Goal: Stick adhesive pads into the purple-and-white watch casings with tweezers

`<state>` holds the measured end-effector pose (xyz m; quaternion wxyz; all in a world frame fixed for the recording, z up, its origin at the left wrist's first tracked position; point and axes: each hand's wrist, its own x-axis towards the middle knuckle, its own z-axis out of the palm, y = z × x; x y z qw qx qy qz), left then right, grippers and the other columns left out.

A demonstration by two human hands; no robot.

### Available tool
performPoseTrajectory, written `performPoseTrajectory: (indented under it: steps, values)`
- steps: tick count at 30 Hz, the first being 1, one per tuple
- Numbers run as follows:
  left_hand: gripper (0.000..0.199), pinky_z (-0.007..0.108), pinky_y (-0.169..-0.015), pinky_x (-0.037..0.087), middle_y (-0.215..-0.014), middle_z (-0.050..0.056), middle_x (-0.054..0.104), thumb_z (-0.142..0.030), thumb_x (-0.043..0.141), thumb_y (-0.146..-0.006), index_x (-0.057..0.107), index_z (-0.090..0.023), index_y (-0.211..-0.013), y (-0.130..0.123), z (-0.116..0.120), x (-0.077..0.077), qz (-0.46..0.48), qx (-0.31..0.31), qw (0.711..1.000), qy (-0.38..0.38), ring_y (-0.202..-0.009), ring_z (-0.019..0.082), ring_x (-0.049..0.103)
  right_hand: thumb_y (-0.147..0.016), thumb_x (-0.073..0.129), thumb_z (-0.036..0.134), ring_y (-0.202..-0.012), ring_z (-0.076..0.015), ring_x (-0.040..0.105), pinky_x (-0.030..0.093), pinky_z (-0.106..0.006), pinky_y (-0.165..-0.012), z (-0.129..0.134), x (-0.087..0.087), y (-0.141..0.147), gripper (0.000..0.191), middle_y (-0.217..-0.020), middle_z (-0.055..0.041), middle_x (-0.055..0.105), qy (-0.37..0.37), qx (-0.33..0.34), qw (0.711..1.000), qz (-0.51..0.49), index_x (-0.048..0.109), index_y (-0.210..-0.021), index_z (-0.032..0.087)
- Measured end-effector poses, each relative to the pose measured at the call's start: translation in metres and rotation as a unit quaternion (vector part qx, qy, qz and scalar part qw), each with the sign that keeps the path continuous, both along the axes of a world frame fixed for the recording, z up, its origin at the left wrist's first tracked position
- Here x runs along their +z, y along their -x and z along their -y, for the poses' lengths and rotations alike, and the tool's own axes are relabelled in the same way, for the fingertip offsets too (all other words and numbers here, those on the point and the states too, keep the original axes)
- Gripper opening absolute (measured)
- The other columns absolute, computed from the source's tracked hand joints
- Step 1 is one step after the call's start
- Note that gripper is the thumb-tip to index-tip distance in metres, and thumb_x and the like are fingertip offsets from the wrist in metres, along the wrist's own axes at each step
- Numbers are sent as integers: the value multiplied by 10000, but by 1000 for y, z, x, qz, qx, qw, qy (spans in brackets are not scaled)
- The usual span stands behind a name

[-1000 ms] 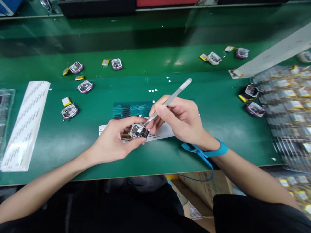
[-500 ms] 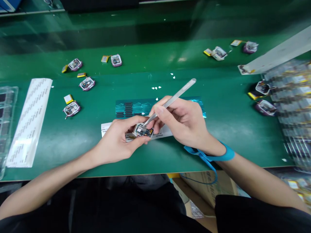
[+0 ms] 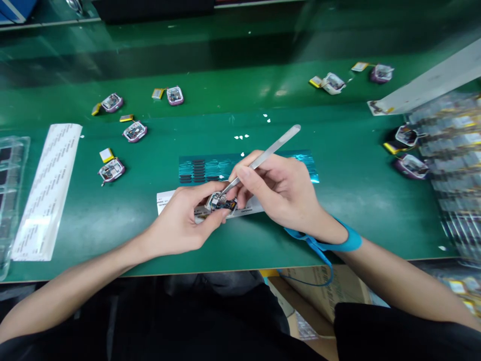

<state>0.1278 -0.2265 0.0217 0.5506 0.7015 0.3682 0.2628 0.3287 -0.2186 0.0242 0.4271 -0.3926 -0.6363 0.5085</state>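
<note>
Between the thumb and fingers of my left hand (image 3: 186, 215) is a small open watch-like device (image 3: 218, 201), its circuit board facing up. My right hand (image 3: 280, 188) grips metal tweezers (image 3: 276, 145) like a pen. Their tip reaches down to the device's board, while the broad end points up and right. Fingertips of the right hand are at the device's right side and cover part of it. Under the hands lie a white printed strip (image 3: 246, 209) and a teal sheet with small black strips (image 3: 199, 170). A blue wrist strap (image 3: 347, 238) circles my right wrist.
Several opened devices with yellow-edged batteries, such as this one (image 3: 111, 170), lie left, behind and right. A long white printed sheet (image 3: 48, 190) and a clear tray (image 3: 13, 200) are at left. Stacked clear trays (image 3: 451, 170) and a white post (image 3: 424, 82) stand at right.
Both hands stay nearly in place over the device. The tweezers' upper end has dipped and shifted slightly left, and the view has moved a little.
</note>
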Motion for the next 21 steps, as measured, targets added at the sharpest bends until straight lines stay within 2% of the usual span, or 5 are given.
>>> performPoseTrajectory:
  steps: [7,11,13,18,21]
  values:
    - [239,227,-687,555,-924,47,743,-168,507,-992,735,-144,-1062,-1,-3,4,-5,-2,1000,-5,-774,148,701,-1036,575,307,-559,-91,676,548,-201,-499,3,0,-2,197,-750,28,724,-137,-20,989,51,667,-880,229]
    - [279,269,-745,555,-1033,67,783,-216,554,-979,720,-157,-1195,9,-13,11,-51,38,997,-50,-853,185,724,-1032,585,255,-625,-118,709,589,-250,-551,-3,-2,-7,159,-854,-3,755,-207,-103,972,-53,730,-968,241]
    - [268,288,-774,547,-1090,77,783,-259,557,-983,732,-170,-1165,17,-24,16,-90,66,989,-95,-897,201,721,-1028,598,265,-729,-138,741,601,-261,-582,-12,-5,-11,163,-956,-22,780,-201,-136,970,-28,754,-989,239]
    - [260,309,-727,472,-940,59,779,-249,492,-977,736,-197,-1053,38,-53,18,-290,109,923,-228,-797,217,677,-1023,597,280,-982,-197,763,603,-292,-728,-33,-17,-17,234,-1084,-55,805,-167,-44,972,161,791,-923,198]
    - [251,302,-656,426,-808,42,749,-254,482,-981,720,-207,-1047,43,-58,11,-300,102,916,-246,-678,202,644,-1044,556,293,-990,-201,765,591,-318,-828,-37,-20,-19,305,-1060,-60,810,-158,12,970,187,793,-883,190]
